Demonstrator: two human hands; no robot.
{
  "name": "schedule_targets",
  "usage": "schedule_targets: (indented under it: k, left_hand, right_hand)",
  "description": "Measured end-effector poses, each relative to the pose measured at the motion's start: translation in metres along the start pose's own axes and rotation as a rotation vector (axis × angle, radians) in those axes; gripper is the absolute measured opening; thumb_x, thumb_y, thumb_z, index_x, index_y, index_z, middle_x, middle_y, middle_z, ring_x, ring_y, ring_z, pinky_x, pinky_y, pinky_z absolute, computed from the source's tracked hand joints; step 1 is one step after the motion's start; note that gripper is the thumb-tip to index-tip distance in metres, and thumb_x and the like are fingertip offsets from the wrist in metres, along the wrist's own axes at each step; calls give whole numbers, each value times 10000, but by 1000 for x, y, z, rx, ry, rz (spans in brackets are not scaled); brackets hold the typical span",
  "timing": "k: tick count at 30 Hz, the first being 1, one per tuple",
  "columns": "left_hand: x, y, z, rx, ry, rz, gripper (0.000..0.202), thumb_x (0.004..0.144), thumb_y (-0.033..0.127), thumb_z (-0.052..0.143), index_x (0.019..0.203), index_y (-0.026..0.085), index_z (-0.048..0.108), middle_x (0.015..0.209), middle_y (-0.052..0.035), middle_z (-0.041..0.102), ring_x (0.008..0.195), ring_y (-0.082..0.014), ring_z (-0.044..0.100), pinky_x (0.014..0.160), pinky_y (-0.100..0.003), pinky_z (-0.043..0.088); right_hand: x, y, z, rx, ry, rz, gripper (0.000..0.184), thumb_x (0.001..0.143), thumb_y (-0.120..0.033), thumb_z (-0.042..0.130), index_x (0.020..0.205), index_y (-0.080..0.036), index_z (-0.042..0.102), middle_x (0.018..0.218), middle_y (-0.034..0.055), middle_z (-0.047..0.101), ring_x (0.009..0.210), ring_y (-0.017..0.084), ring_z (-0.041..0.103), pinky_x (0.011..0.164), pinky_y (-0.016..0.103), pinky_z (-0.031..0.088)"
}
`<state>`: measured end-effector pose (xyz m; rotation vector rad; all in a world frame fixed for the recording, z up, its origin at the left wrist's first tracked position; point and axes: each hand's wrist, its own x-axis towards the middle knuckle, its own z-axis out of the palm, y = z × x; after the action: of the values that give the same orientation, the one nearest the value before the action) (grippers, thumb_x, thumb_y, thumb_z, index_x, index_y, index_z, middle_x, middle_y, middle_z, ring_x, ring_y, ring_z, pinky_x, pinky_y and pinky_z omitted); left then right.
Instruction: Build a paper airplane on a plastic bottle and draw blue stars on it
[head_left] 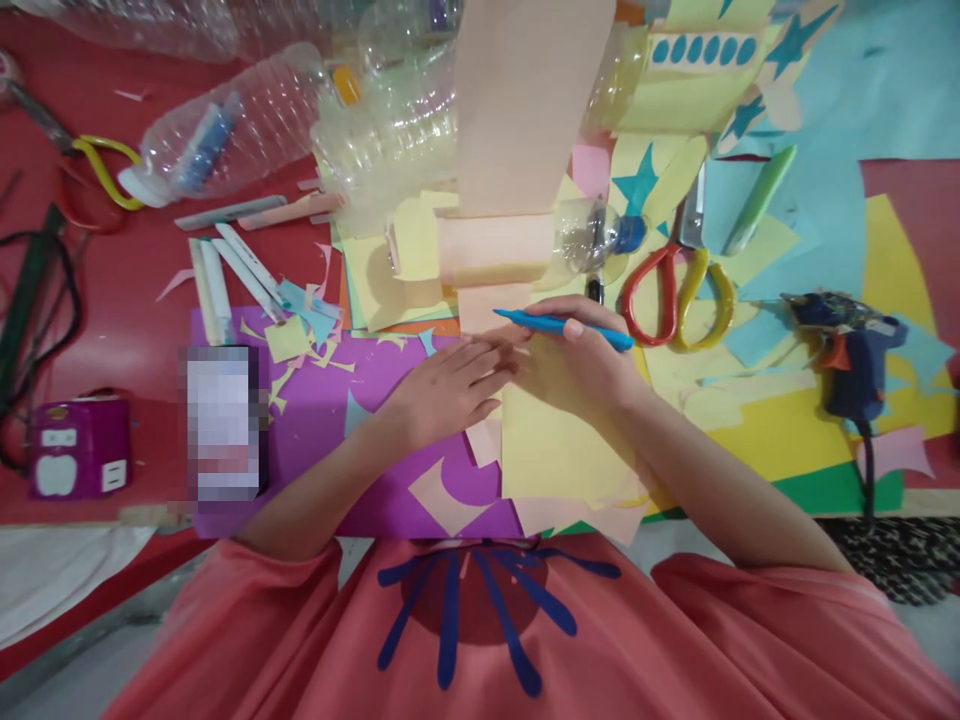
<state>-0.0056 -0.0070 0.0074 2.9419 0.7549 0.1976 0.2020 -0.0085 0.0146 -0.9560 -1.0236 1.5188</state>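
A slim blue pen [555,325] rests in my right hand [604,370], with its pointed end toward the left and no contact with the paper visible. The fingers of that hand are closed round it, above a pale yellow sheet [574,455]. My left hand [446,395] lies flat, palm down and fingers stretched out, on the papers beside it; its fingertips come close to or touch my right hand. Just beyond both hands lies a clear plastic bottle [585,240] with a blue cap, and a long peach paper strip [532,110] passes across its body.
Red-and-yellow scissors [679,270] and a blue glue gun [855,350] lie right. Large clear bottles [247,110] lie at the back. At left are a phone [221,420], a purple box [79,447], glue sticks or pens [244,270] and paper scraps on a purple sheet [337,490].
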Motion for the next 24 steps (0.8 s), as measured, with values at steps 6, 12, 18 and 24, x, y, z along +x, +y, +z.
schedule_targets:
  k: [6, 12, 18, 24]
  left_hand:
    - [-1, 1, 2, -6, 13, 19, 325, 1011, 270, 452, 1279, 131, 575, 1299, -126, 659, 1257, -226, 602, 1085, -369, 473]
    - [-1, 7, 1, -26, 39, -13, 312, 977, 236, 531, 1257, 109, 587, 1295, -151, 651, 1270, -247, 592, 1108, -389, 456]
    - [-1, 14, -4, -17, 93, -32, 252, 964, 171, 529, 1197, 126, 612, 1172, -116, 702, 1148, -224, 657, 998, -354, 540]
    - [1, 18, -8, -19, 143, -6, 261, 967, 126, 476, 1181, 104, 623, 1085, -92, 730, 1034, -196, 696, 954, -323, 562]
  right_hand:
    - [1, 0, 0, 29, -16, 34, 269, 765, -505, 751, 897, -271, 740, 910, 26, 754, 874, 205, 726, 792, 387, 615]
    - [1, -2, 1, 24, -12, 2, 211, 792, -454, 745, 893, -269, 748, 876, 21, 749, 821, 186, 721, 783, 384, 614]
    - [4, 0, -11, -173, -22, -41, 314, 810, -523, 707, 941, -241, 749, 902, 35, 745, 847, 177, 711, 841, 365, 584]
    - [7, 0, -13, -249, 27, -41, 320, 721, -497, 791, 851, -226, 684, 731, 3, 687, 648, 147, 657, 626, 312, 555]
